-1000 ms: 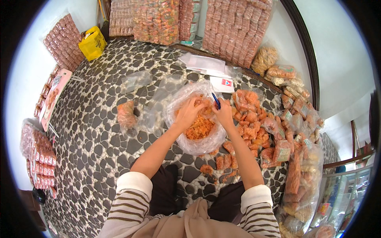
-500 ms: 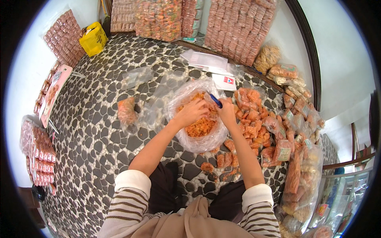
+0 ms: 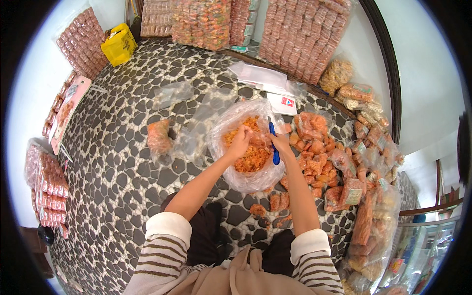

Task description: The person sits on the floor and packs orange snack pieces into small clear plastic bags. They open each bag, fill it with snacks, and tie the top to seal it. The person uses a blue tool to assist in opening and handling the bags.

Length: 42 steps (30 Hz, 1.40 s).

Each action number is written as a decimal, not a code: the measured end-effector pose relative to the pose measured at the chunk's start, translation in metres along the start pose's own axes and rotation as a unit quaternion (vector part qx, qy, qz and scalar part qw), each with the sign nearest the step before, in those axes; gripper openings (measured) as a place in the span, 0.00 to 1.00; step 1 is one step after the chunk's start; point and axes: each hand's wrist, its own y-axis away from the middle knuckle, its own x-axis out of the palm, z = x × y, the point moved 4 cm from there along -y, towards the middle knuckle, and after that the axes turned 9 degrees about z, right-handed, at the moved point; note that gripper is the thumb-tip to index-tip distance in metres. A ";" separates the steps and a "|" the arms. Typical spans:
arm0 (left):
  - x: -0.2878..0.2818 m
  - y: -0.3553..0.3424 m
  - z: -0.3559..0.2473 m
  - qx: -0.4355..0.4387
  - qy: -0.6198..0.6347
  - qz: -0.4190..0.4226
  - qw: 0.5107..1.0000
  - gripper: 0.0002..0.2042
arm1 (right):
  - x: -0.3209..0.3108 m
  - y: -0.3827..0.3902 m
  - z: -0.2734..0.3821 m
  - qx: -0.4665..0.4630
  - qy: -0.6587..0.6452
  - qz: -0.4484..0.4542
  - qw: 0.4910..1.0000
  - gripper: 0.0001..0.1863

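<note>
A large clear plastic bag [image 3: 226,172] lies open on the floor, filled with loose orange crumbly snack [image 3: 248,162]. My left hand [image 3: 238,145] is over it with fingers curled round something translucent and crinkled that I cannot make out clearly. Beside it, my right hand [image 3: 281,143] grips a blue-handled cutter [image 3: 275,155], held lengthwise with its narrow end away from me. Orange pieces in small packets [image 3: 312,164] are heaped right of the bag.
Flattened clear bags [image 3: 199,125], an orange packet [image 3: 158,137] and white sheets [image 3: 260,76] lie on the pebble-patterned floor [image 3: 113,172]. Stacked packs [image 3: 302,39], a yellow bag [image 3: 118,45] and a pink board [image 3: 69,113] line the walls. Bulky bagged snacks [image 3: 364,231] lie at the right.
My right hand has come down slightly and turned the cutter so its handle points toward me. My left hand moved right earlier, then back left, with its fingers more curled now.
</note>
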 end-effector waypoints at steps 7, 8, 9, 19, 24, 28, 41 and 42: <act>0.002 -0.007 0.027 -0.213 0.212 -0.048 0.953 0.14 | 0.003 0.020 0.015 -0.036 -0.004 0.052 0.998 0.09; 0.004 -0.006 0.027 -0.222 0.246 -0.049 0.942 0.15 | 0.002 0.019 0.016 -0.046 0.015 0.043 0.998 0.09; 0.001 -0.006 0.025 -0.213 0.245 -0.042 0.945 0.16 | 0.001 0.018 0.016 -0.064 0.023 0.040 0.997 0.08; -0.003 -0.009 0.031 -0.202 0.290 0.018 0.935 0.12 | -0.008 0.008 0.012 -0.035 -0.086 -0.009 0.996 0.08; -0.007 -0.011 0.039 -0.188 0.292 -0.082 0.934 0.09 | 0.000 0.013 0.018 -0.058 -0.071 0.064 0.994 0.08; -0.008 -0.011 0.034 -0.191 0.275 -0.068 0.940 0.10 | -0.001 0.013 0.018 -0.079 -0.093 0.015 0.992 0.08; -0.053 0.018 0.049 -0.105 0.226 -0.098 0.963 0.15 | 0.006 0.016 -0.048 -0.042 0.008 -0.072 0.997 0.14; -0.072 0.025 0.051 -0.071 0.174 -0.136 0.973 0.15 | 0.008 0.022 -0.053 -0.057 0.022 -0.104 0.993 0.14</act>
